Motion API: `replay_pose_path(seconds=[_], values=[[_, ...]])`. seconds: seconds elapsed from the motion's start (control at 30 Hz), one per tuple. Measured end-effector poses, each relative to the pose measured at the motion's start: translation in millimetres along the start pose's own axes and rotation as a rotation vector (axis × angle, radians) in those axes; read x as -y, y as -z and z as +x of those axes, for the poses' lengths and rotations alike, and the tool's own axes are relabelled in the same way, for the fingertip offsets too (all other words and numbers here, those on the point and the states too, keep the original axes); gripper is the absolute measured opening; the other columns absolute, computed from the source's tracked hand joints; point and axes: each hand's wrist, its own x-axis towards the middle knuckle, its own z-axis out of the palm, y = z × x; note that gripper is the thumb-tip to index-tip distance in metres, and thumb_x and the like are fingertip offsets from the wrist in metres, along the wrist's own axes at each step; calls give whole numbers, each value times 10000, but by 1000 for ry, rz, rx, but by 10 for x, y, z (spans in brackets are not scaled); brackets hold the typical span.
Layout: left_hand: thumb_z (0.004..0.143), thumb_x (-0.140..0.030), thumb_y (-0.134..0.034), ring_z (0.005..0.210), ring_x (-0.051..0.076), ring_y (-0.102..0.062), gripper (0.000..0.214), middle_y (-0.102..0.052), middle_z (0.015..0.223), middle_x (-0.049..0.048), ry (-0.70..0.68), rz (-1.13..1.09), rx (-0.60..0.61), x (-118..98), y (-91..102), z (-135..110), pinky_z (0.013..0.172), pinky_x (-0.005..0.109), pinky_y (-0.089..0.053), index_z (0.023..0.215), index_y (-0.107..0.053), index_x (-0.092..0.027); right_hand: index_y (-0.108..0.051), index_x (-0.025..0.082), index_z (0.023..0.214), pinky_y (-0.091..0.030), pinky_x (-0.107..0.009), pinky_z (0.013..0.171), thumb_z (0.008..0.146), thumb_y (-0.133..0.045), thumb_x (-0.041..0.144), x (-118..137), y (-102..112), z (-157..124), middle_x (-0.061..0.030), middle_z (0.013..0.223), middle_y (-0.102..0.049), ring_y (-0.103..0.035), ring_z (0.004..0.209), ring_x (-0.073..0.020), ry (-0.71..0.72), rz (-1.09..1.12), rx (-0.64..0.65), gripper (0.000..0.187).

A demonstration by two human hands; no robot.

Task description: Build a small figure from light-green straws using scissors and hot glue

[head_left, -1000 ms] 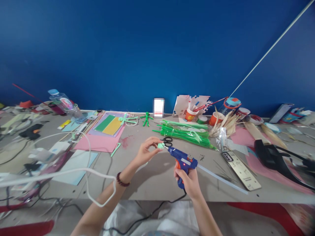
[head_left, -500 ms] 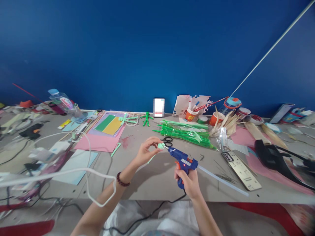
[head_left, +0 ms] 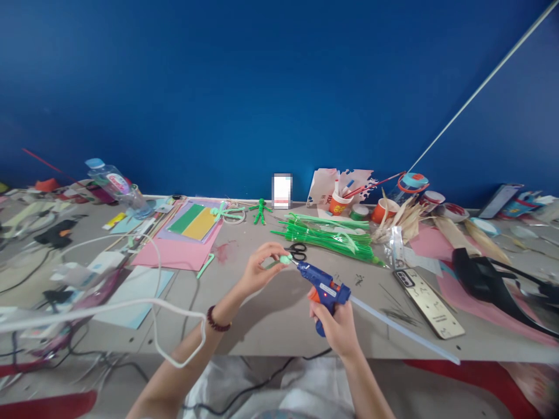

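Between thumb and fingers, my left hand [head_left: 262,266] pinches a small pale green coiled piece [head_left: 286,259], seemingly pipe cleaner. My right hand [head_left: 335,326] is wrapped round the grip of a blue hot glue gun [head_left: 321,282] with an orange trigger and a lit red light. The gun's metal nozzle points left and meets the edge of the green piece. A long translucent glue stick [head_left: 406,329] sticks out of the gun's back. Just behind the nozzle lie black-handled scissors [head_left: 299,252].
Behind lie a bundle of green pipe cleaners [head_left: 332,240] and a small green figure [head_left: 261,212]. A phone [head_left: 430,302] rests on the right. Pink paper [head_left: 174,255] and a bottle [head_left: 116,183] are on the left. A white cable [head_left: 183,305] loops over my left forearm.
The glue gun has tilted a little, and the glue stick behind it now reaches farther right and down. My left hand has barely moved, with the green piece turned slightly.
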Motion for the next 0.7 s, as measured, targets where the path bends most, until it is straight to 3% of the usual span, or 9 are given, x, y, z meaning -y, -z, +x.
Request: replay_pose_path(seconds=[0.2,0.37,0.7], values=[[793,-203,-612,895,175,-577,159,-603,937,80,-54,60,10,0,0,-16,810,334,-475,947,-652,-197,-585,157,788,-440,-220,481,751,-534,241,-3,-7,-26,11,552,-560,-512,472,-111,62,-120,-27,105],[795,-155,-599,886,161,-590,178,-597,946,72,-110,81,15,6,-18,-24,799,318,-490,955,-656,-208,-622,145,768,-451,-225,473,750,-547,276,28,-21,-46,-12,548,-598,-528,450,-120,119,-236,-84,152],[804,-121,-569,894,158,-591,206,-595,945,80,-177,121,12,50,-55,-22,792,317,-492,973,-650,-206,-597,149,782,-436,-236,475,742,-566,269,8,-1,-44,-4,566,-570,-501,467,-117,67,-112,-111,130]])
